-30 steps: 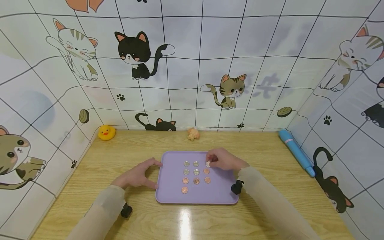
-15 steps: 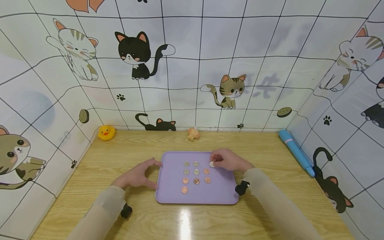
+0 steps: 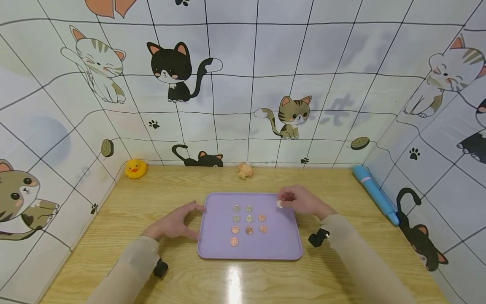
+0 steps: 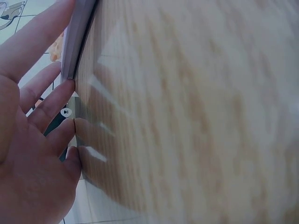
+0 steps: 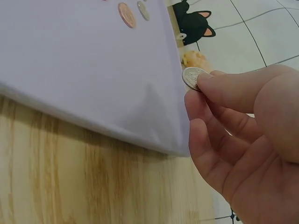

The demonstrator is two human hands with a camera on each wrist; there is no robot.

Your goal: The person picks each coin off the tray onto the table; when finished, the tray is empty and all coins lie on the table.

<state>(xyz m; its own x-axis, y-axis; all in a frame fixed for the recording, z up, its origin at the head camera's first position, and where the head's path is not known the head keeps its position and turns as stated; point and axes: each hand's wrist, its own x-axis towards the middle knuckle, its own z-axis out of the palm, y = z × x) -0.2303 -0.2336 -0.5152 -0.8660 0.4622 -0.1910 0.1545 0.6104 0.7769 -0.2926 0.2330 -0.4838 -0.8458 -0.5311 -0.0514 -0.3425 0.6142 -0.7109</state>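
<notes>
A purple tray (image 3: pixel 281 245) lies on the table, with several silver and copper coins set in rows on it. My right hand (image 3: pixel 303 200) is over the tray's far right corner and pinches a silver coin (image 5: pixel 192 78) between thumb and fingertips, as the right wrist view shows. At the tray's left side my left hand (image 3: pixel 172 221) rests with fingers spread, thumb and fingertips at the rim. In the left wrist view its fingers are extended along the tray edge (image 4: pixel 77 37). Closest to the right hand among the lying coins is a copper coin (image 3: pixel 262 218).
A yellow rubber duck (image 3: pixel 135 169) sits at the back left of the wooden table (image 3: pixel 171 274). A small peach-coloured figure (image 3: pixel 244 170) stands at the back middle. One long blue pen-shaped object (image 3: pixel 373 192) lies along the right wall. Cat-print walls enclose three sides.
My right hand has moved right and slightly away from the coin rows, carrying the silver coin from the top row towards the tray's far right corner. The left hand stays at the rim.
</notes>
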